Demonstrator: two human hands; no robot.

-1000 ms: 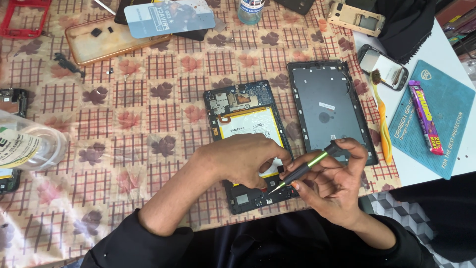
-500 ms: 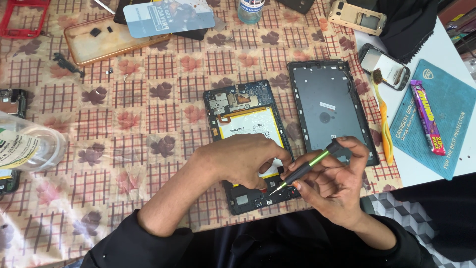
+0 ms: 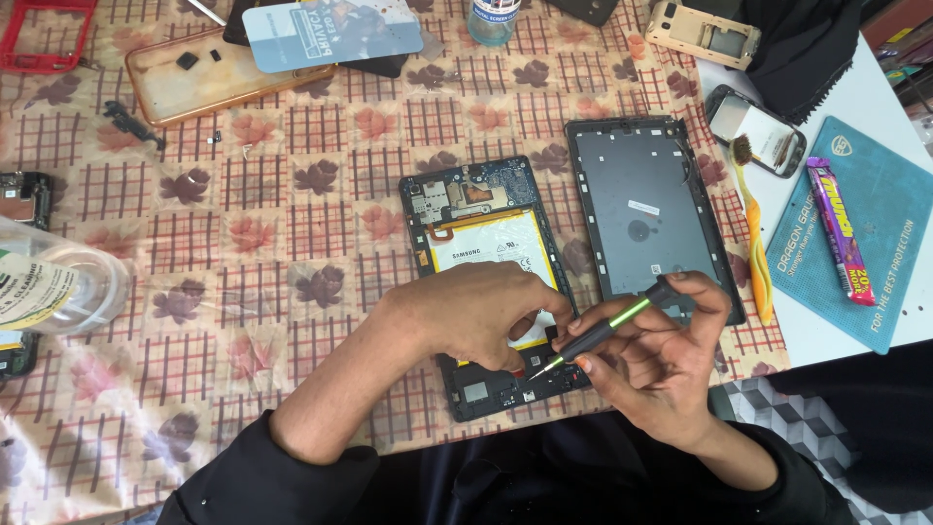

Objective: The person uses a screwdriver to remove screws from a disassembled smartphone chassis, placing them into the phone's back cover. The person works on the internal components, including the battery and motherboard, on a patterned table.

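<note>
A green-banded screwdriver (image 3: 600,334) is gripped in the closed right hand (image 3: 661,374), its tip at the near edge of the opened tablet (image 3: 483,282). The tablet is pressed down by the loosely curled left hand (image 3: 476,313), nothing being held. The removed back cover (image 3: 649,216) is laid just right of it.

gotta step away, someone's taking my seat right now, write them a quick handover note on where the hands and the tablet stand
Left hand rests on the opened tablet, covering the lower part of its battery.
Right hand holds the green-and-black screwdriver, tip at the tablet's lower right edge.
Done: back cover is off, lying inside up to the right of the tablet.
Left: board and battery are in place; whether any screws are out cannot be told.
</note>
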